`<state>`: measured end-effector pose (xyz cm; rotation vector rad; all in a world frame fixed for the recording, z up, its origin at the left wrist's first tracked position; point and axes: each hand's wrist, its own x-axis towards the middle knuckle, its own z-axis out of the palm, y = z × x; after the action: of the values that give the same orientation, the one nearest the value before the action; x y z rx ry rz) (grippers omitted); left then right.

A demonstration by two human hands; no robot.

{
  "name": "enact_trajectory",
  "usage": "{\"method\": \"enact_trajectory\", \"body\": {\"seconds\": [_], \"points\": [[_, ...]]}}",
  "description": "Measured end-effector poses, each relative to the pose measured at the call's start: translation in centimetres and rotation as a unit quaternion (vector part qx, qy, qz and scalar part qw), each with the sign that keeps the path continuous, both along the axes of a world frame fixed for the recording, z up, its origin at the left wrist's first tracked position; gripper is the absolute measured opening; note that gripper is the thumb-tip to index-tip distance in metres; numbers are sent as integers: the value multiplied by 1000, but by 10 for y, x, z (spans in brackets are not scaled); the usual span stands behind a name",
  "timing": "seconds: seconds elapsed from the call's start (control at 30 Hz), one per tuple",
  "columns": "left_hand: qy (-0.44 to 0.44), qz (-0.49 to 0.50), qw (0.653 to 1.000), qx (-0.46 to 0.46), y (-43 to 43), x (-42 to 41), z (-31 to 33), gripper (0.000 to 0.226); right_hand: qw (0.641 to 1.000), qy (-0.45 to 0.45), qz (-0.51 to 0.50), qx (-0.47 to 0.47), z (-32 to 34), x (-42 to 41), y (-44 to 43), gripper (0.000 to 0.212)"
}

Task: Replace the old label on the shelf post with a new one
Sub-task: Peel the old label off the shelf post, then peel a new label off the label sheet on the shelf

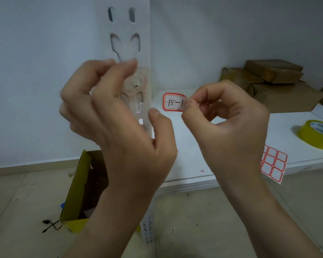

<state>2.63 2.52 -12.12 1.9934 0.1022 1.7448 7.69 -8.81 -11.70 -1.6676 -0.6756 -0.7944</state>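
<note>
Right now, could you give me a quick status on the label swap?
Right hand pinching new label. Left hand open at shelf post. Old residue on post.

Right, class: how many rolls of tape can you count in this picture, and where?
1. A single yellow tape roll lies on the white shelf board at the far right, partly cut off by the frame edge. Others may lie out of view.

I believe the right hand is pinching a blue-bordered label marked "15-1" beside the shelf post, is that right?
Not quite: the border is red, not blue. The head view shows the right hand pinching a red-bordered label marked "15-1" beside the shelf post.
</note>
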Motion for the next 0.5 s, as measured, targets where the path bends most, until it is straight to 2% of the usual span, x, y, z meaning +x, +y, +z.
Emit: {"method": "enact_trajectory", "body": {"seconds": [0.1,0.23,0.37,0.5], "points": [[-5,-61,997,57,-16,6,-8,40,997,76,-2,0,-10,9,-15,11],[28,-100,993,62,-33,17,-23,25,984,175,-5,-46,-24,22,-36,14],[74,-157,982,74,-40,30,-40,30,963,260,-12,-73,-42,37,-55,18],[187,-188,964,32,-46,43,-59,35,945,320,-4,-72,-58,52,-69,15]]}}
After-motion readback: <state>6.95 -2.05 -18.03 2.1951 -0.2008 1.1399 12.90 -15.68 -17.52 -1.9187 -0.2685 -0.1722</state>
